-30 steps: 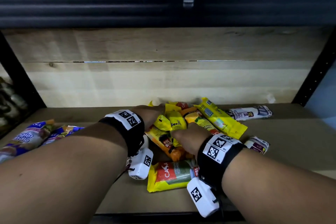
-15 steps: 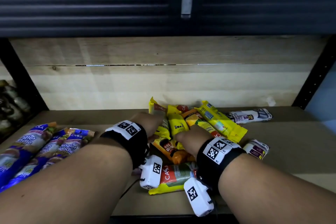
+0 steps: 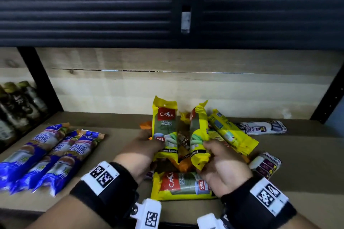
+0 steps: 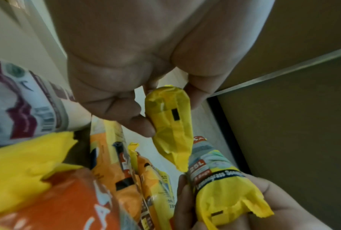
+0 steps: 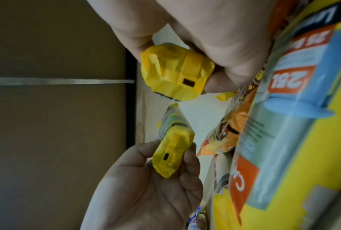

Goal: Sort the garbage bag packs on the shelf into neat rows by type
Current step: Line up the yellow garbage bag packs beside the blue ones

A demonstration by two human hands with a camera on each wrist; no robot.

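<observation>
My left hand (image 3: pixel 149 145) grips the lower end of a yellow CASA 25L pack (image 3: pixel 164 126) and holds it upright above the pile. My right hand (image 3: pixel 214 151) grips a second yellow CASA pack (image 3: pixel 198 134), tilted slightly, just to the right of the first. In the left wrist view, fingers and thumb pinch the left pack (image 4: pixel 170 123). The right wrist view shows the right pack's end (image 5: pixel 177 73) between thumb and fingers. A third yellow CASA pack (image 3: pixel 183 186) lies flat near the shelf's front edge. Orange packs (image 3: pixel 184 165) lie under the raised ones.
Three blue Singlet Handle packs (image 3: pixel 55 152) lie side by side at the shelf's left. A longer yellow pack (image 3: pixel 232 134) and two white packs (image 3: pixel 260 127) (image 3: pixel 266 163) lie on the right. Dark bottles (image 3: pixel 16 106) stand beyond the left post. Wooden back wall (image 3: pixel 186 87) behind.
Both hands have each lifted a yellow CASA pack out of the pile and stood it upright. The head view has shifted, so more of the blue packs shows.
</observation>
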